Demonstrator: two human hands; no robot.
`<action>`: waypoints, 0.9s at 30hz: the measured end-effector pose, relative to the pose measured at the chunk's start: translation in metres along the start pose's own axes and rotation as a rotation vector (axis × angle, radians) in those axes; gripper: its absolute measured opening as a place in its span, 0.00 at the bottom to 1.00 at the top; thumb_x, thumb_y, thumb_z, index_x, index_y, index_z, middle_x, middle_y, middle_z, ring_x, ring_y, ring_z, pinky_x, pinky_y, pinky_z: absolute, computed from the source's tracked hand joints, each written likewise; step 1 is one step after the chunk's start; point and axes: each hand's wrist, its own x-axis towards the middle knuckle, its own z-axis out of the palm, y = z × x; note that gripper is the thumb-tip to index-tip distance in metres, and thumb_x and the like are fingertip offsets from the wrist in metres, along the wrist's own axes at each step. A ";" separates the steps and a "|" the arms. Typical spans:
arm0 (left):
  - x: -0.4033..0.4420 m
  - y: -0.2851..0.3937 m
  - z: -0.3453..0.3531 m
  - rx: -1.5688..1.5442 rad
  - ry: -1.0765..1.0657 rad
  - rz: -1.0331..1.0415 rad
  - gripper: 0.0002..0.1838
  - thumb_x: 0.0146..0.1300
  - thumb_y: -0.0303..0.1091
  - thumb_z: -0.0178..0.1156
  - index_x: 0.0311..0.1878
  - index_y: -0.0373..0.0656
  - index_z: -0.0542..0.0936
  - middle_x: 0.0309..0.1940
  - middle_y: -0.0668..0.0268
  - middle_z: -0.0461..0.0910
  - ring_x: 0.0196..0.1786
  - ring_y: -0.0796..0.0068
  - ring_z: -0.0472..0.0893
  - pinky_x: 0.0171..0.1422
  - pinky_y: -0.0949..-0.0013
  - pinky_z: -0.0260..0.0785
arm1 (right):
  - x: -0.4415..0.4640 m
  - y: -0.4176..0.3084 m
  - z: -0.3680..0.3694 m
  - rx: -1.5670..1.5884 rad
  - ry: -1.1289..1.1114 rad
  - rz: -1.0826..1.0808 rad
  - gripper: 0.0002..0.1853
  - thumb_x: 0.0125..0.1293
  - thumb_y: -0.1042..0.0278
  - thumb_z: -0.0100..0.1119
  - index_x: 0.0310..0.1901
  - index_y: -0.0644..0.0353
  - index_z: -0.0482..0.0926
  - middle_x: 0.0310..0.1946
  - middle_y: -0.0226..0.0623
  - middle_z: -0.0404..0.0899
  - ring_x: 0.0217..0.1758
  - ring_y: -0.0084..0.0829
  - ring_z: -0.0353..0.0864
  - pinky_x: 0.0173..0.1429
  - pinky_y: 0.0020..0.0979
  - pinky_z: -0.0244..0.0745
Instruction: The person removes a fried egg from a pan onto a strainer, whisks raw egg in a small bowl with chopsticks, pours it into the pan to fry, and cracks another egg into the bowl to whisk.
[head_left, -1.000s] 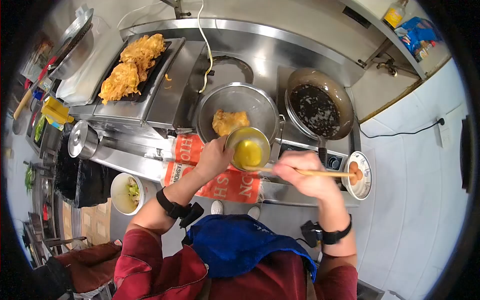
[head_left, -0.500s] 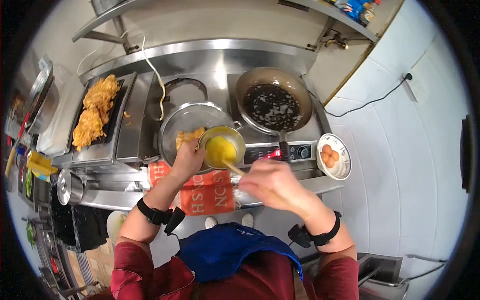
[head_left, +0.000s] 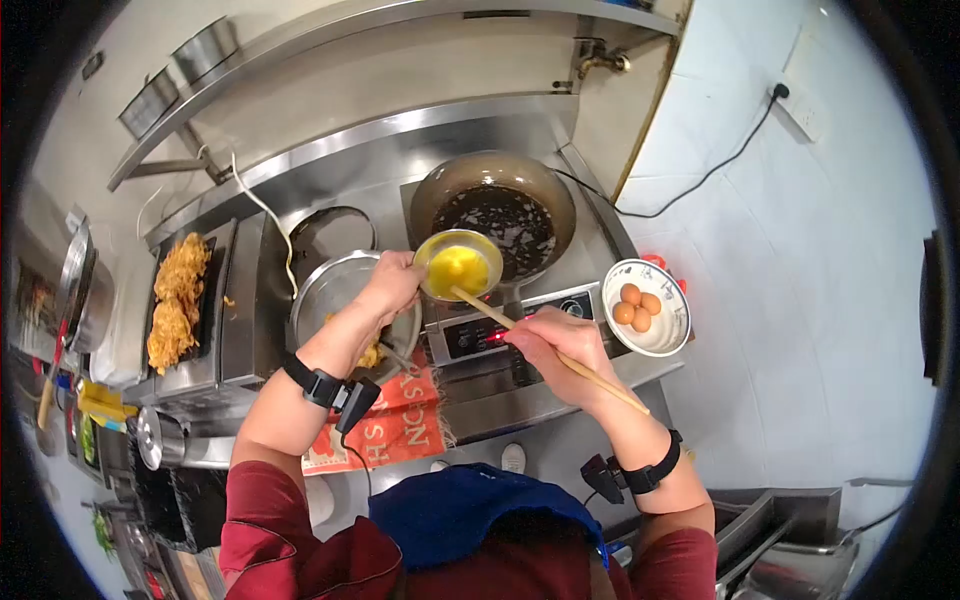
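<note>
My left hand (head_left: 393, 287) grips the rim of a small metal bowl (head_left: 432, 243) from its left side. Beaten egg (head_left: 457, 266), bright yellow, lies in the bowl. With my right hand (head_left: 562, 352) closed around them, wooden chopsticks (head_left: 488, 310) slant down so their tips reach the egg. Directly behind the bowl, and partly covered by it, sits a wok (head_left: 557, 200) holding dark liquid with pale flecks. A wide metal pan (head_left: 322, 285) with yellow-brown food (head_left: 370, 354) is below my left forearm, partly hidden by it.
Several brown eggs (head_left: 640, 316) rest in a patterned white bowl (head_left: 670, 335) at the right. Golden fried food (head_left: 180, 285) lies on a black tray at the left. An orange cloth (head_left: 405, 420) hangs at the counter's front. Overhead runs a metal shelf (head_left: 330, 22).
The bowl has gone from over the wide pan to the wok's near edge, carried by my left hand. My right hand and the chopsticks moved along with it. The view has shifted.
</note>
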 end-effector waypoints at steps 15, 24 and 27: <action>0.119 0.055 0.009 1.118 0.385 0.019 0.16 0.55 0.38 0.48 0.41 0.37 0.76 0.42 0.50 0.76 0.47 0.55 0.75 0.50 0.59 0.67 | -0.063 0.064 -0.133 0.694 0.932 0.512 0.12 0.61 0.64 0.52 0.32 0.66 0.75 0.17 0.32 0.70 0.17 0.20 0.67 0.21 0.20 0.62; 0.133 0.068 0.034 1.551 0.283 0.231 0.17 0.56 0.29 0.44 0.47 0.29 0.68 0.34 0.51 0.79 0.37 0.56 0.80 0.41 0.61 0.72 | -0.085 0.069 -0.136 0.610 0.946 0.481 0.13 0.61 0.63 0.51 0.30 0.65 0.76 0.15 0.32 0.68 0.15 0.21 0.63 0.19 0.20 0.57; 0.128 0.073 0.039 1.621 0.283 0.365 0.20 0.55 0.27 0.45 0.51 0.26 0.65 0.31 0.52 0.79 0.34 0.57 0.80 0.38 0.61 0.73 | -0.087 0.070 -0.134 0.568 0.930 0.474 0.13 0.60 0.62 0.52 0.30 0.65 0.76 0.15 0.32 0.68 0.15 0.20 0.63 0.19 0.19 0.57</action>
